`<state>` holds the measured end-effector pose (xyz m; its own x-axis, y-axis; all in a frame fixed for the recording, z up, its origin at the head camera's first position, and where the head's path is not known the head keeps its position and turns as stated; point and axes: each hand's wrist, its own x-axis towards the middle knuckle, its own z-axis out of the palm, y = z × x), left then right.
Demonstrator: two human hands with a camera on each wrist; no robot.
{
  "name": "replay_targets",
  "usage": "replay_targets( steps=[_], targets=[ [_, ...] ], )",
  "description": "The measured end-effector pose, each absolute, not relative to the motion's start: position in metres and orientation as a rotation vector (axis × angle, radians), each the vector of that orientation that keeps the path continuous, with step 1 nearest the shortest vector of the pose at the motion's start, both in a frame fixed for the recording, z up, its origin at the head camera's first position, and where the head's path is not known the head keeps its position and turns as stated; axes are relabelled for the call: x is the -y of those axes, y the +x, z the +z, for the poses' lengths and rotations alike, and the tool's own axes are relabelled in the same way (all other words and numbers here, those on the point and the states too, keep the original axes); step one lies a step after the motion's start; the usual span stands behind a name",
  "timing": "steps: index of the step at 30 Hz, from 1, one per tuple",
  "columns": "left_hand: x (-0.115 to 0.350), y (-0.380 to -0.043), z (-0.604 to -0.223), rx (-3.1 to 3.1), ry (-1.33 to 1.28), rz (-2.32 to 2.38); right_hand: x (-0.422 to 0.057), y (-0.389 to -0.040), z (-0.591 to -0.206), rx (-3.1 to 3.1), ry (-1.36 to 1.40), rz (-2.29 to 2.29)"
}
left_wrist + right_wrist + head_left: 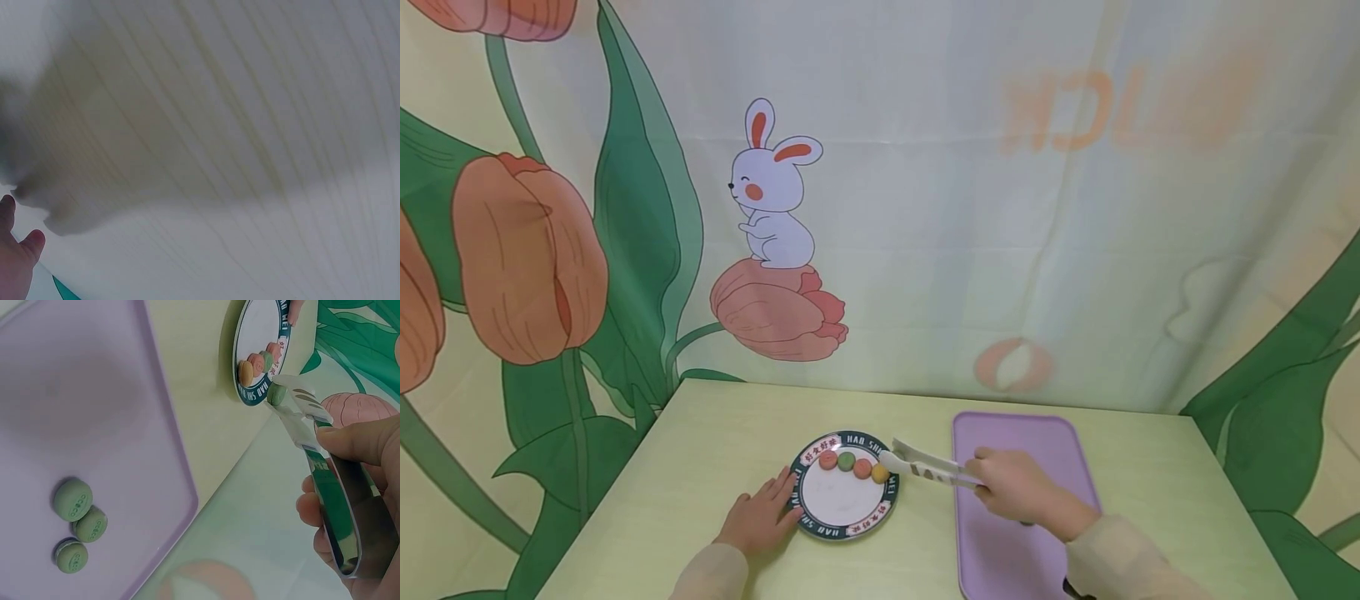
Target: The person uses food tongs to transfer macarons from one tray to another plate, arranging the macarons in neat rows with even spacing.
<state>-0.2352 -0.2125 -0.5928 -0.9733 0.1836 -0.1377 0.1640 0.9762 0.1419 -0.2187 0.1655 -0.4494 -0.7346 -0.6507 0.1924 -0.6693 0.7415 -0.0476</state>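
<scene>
green and rounded, one macaron (277, 395) is sitting between the pale tips of the tongs (327, 497), ahead of the right hand (1015, 485), whose fingers and thumb are grasping the metal handles. just beside those tips, a dark-rimmed plate (838, 504) is bearing a row of four macarons (862, 469): pink, green, pink, yellow. across the plate from this grip, the left hand (762, 514) is lying with fingers extended, touching the rim, clasping nothing. below the grip, a purple tray (992, 558) is holding three green macarons (92, 524); the forearm is partly hiding it. farther out, a grained table (737, 433) is meeting a rabbit-printed cloth (925, 250).
</scene>
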Motion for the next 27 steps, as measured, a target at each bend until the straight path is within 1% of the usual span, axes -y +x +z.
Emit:
replay_targets(
  steps=[27],
  targets=[
    [0.213,-0.235,-0.593,-2.953,0.240,0.208,-0.128,-0.230,-0.465,2.785,1.110,0.169]
  ],
)
